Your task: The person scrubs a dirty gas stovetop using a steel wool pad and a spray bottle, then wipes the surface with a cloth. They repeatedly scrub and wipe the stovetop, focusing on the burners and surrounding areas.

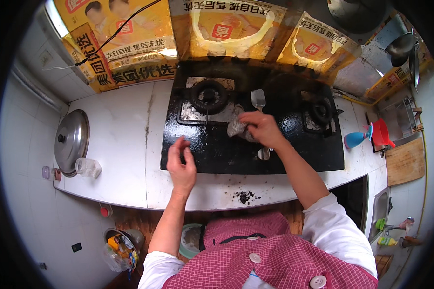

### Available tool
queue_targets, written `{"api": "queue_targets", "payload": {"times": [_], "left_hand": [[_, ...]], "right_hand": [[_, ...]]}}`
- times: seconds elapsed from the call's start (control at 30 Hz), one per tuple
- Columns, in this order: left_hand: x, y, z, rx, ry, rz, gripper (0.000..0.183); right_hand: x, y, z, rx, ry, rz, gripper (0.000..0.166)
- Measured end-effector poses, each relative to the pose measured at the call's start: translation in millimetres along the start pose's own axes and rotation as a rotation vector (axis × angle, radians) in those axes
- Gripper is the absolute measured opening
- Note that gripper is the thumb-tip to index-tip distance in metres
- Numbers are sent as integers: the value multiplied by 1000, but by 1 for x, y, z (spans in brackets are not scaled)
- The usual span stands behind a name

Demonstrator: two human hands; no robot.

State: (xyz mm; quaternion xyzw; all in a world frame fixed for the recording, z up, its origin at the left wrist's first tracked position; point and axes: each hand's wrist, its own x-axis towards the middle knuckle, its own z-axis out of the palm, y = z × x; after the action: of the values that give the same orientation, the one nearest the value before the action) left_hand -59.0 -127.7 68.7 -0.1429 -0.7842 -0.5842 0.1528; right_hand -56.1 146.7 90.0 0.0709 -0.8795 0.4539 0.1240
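My right hand [263, 128] is over a grey cloth [235, 126] on the black glass gas hob [217, 151]. Its fingers curl at the cloth's edge, and whether they grip it I cannot tell. A metal spatula [258, 99] lies with its blade just beyond that hand. Below the wrist shows the rounded metal end of a utensil [263, 153]. My left hand [182, 164] hovers near the hob's front left edge, holding nothing, thumb and fingers apart. The left burner [209, 95] sits behind it on a stained metal plate, and the right burner [320, 112] is farther right.
Dark crumbs [246, 197] lie on the white counter [112, 144]. At left are a steel pot lid [72, 141] and a clear jar [88, 167]. A blue spray bottle [356, 140], red funnel-like item [381, 133], chopping board [405, 162] and sink [379, 213] are right. A full bin [124, 249] stands below.
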Motion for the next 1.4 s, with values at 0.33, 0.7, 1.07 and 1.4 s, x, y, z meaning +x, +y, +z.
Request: {"api": "queue_targets", "payload": {"times": [0.33, 0.7, 1.07, 1.4], "left_hand": [[16, 51, 152, 329, -490, 191, 17], [31, 59, 216, 667, -679, -119, 24], [34, 53, 205, 606, -571, -184, 25], [37, 60, 164, 2, -266, -107, 10]], "right_hand": [[7, 1, -97, 618, 607, 259, 33], [2, 40, -107, 640, 545, 320, 31], [79, 48, -101, 433, 404, 310, 29], [177, 63, -102, 186, 223, 177, 33]]}}
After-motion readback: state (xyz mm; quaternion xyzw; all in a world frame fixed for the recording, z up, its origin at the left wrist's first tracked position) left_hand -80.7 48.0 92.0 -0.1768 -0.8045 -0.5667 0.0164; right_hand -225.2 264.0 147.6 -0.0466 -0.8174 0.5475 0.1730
